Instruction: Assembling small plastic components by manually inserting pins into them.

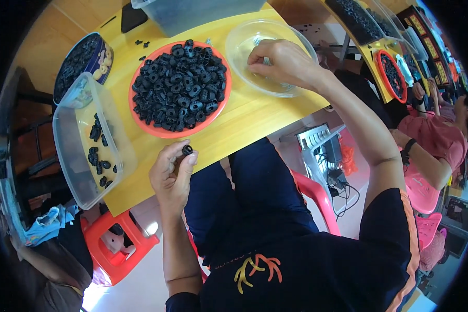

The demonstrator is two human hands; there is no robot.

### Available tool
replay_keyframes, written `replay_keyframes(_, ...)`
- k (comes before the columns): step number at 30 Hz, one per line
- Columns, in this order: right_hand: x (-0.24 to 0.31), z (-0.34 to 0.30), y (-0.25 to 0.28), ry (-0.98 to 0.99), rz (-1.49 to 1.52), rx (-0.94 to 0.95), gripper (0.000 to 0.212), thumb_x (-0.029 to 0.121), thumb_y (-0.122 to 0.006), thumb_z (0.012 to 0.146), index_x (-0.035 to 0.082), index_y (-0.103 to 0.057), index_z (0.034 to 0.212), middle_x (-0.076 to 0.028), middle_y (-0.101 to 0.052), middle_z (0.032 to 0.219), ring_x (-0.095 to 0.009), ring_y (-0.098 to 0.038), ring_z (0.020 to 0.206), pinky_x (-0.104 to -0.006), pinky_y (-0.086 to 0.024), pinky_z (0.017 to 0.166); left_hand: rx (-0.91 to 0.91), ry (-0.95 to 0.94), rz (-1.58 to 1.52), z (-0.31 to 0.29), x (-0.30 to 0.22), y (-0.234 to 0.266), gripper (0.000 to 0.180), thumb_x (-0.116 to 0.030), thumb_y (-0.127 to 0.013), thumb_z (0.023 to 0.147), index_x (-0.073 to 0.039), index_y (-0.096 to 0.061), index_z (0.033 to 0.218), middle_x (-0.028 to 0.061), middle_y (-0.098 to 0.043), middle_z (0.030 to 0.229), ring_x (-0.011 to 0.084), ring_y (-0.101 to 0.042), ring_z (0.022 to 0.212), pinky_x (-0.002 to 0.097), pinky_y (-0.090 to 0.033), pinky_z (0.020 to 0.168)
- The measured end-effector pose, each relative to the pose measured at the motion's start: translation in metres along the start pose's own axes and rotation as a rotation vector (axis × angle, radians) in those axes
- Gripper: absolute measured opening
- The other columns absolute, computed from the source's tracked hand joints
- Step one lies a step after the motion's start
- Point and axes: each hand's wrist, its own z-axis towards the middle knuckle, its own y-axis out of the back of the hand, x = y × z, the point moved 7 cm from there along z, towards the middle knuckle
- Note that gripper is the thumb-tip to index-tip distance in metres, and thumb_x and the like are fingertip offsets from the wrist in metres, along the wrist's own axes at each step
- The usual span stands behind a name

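Between the thumb and fingers of my left hand (172,174) is a small black ring-shaped plastic part (187,150), its round hole facing up. The hand is just off the table's near edge, below a red bowl (161,132) heaped with black plastic parts (179,86). My right hand (281,62) reaches into a shallow clear round tub (239,39) at the right, its fingers pinched together. Small shiny pieces (286,86) lie in that tub; what the right fingertips hold, if anything, is too small to make out.
A clear rectangular box (80,179) holding several black parts stands at the table's left edge, beside a round tin (80,62) of black pieces. A grey bin (203,15) sits at the back. People work at left and right; a red stool (106,249) stands lower left.
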Motion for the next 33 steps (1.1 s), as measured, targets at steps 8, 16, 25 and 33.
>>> replay_keyframes(8, 0.013, 0.012, -0.010, -0.070, -0.126, -0.016, 0.017, 0.015, -0.057, 0.078, 0.003, -0.067, 0.084, -0.019, -0.067, 0.082, -0.036, -0.065, 0.080, -0.0436, -0.051, 0.073, -0.022, 0.053, -0.007, -0.001, -0.001, -0.001, 0.022, 0.003, -0.066, 0.085, 0.001, -0.063, 0.108, 0.0046, -0.065, 0.088, 0.0090, -0.060, 0.079, 0.0222, -0.049, 0.071)
replay_keyframes(16, 0.058, -0.002, 0.003, -0.137, 0.640, -0.045, 0.016, 0.013, -0.063, 0.090, 0.002, -0.066, 0.100, -0.004, -0.069, 0.089, -0.010, -0.063, 0.081, -0.0253, -0.049, 0.073, -0.047, -0.012, -0.065, 0.004, 0.000, -0.001, 0.023, -0.003, -0.070, 0.085, 0.001, -0.064, 0.107, 0.0029, -0.066, 0.087, 0.0070, -0.059, 0.076, 0.0220, -0.049, 0.070)
replay_keyframes(25, 0.137, -0.007, -0.053, -0.100, 1.011, 0.273, 0.010, 0.008, -0.066, 0.090, 0.002, -0.066, 0.098, 0.002, -0.062, 0.085, -0.002, -0.057, 0.079, -0.0181, -0.045, 0.069, -0.027, -0.038, -0.080, 0.004, 0.002, 0.002, 0.021, -0.006, -0.072, 0.084, -0.001, -0.066, 0.103, 0.0001, -0.062, 0.080, 0.0062, -0.056, 0.071, 0.0217, -0.046, 0.063)
replay_keyframes(33, 0.140, -0.007, -0.063, -0.206, 0.964, 0.364, 0.007, 0.009, -0.066, 0.090, 0.003, -0.064, 0.093, 0.001, -0.064, 0.082, -0.003, -0.058, 0.074, -0.0193, -0.046, 0.060, 0.002, -0.081, -0.091, 0.002, -0.005, 0.001, 0.020, -0.007, -0.072, 0.084, -0.002, -0.066, 0.103, -0.0006, -0.061, 0.078, 0.0048, -0.054, 0.068, 0.0209, -0.044, 0.059)
